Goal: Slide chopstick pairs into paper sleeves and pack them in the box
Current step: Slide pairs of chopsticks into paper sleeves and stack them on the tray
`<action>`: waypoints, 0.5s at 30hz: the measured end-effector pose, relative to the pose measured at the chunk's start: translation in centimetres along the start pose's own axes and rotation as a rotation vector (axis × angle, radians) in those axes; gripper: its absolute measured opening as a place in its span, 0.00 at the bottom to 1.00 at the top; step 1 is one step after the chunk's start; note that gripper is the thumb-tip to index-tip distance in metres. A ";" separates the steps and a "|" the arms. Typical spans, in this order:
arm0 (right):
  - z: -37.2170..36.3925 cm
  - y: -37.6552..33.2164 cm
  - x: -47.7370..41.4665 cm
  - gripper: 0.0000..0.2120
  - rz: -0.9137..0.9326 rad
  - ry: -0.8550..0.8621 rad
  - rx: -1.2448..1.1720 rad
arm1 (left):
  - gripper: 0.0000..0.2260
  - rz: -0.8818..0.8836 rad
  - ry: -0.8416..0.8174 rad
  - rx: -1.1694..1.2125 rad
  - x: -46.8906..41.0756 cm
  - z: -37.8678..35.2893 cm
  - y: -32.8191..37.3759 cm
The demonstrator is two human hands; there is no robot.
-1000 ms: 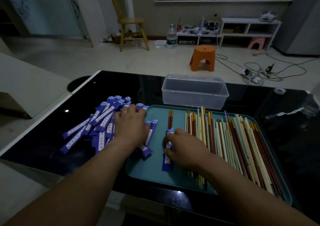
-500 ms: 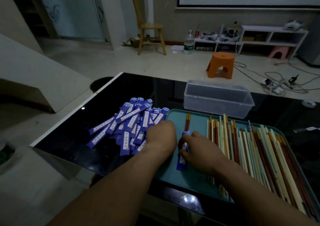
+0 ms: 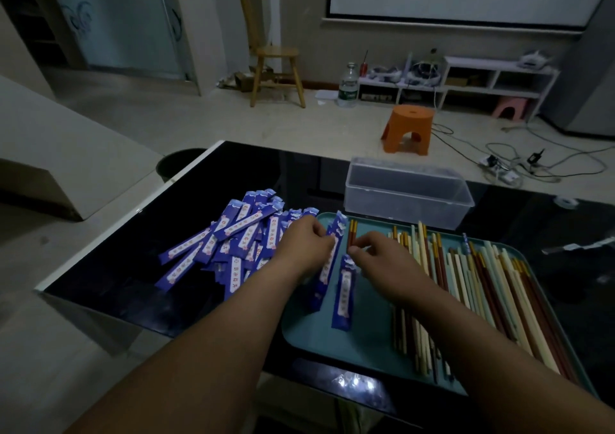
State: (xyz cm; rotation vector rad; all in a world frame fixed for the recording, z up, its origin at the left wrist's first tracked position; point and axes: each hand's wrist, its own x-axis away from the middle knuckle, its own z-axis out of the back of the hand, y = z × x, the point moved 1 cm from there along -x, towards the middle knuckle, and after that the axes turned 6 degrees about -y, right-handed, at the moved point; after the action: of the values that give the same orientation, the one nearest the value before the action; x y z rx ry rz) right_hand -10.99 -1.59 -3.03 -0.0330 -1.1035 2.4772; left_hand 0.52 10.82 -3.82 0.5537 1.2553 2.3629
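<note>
A heap of blue paper sleeves [image 3: 233, 244] lies on the black table, left of a teal tray [image 3: 362, 343]. My left hand [image 3: 304, 245] pinches one blue sleeve [image 3: 329, 260] at the tray's left edge. My right hand [image 3: 382, 257] pinches the top of a second sleeve [image 3: 344, 295] lying on the tray, with a dark red chopstick pair [image 3: 351, 235] sticking out of it. Loose chopsticks [image 3: 482, 284] in red, cream and brown fill the tray's right side. A clear plastic box [image 3: 407, 190] stands open behind the tray.
The black table [image 3: 133, 267] ends at a white edge on the left. On the floor beyond stand an orange stool [image 3: 409, 129], a wooden chair [image 3: 276, 71] and a water bottle [image 3: 347, 85]. Cables lie at right. A tape roll [image 3: 567, 201] rests on the table.
My left hand has left the sleeve heap and lifted one sleeve over to the tray's edge. My right hand stayed on the sleeved red pair. The camera has tilted up and shifted.
</note>
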 end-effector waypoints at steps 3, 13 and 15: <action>-0.7 -0.7 0.0 0.08 -0.131 -0.126 -0.400 | 0.07 0.004 -0.057 0.023 0.2 0.1 0.1; 0.1 -0.5 -0.3 0.01 -0.205 -0.061 -0.609 | 0.09 0.059 -0.159 0.311 0.8 0.0 0.6; 1.4 0.2 -0.2 0.03 -0.202 0.017 -0.642 | 0.09 0.101 -0.173 0.339 0.8 0.0 0.7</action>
State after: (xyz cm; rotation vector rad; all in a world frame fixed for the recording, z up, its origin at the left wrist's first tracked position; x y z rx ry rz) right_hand -11.15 -2.75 -2.20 -0.1237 -1.7500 1.8570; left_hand -0.22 10.87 -3.13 0.9247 1.5878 2.1343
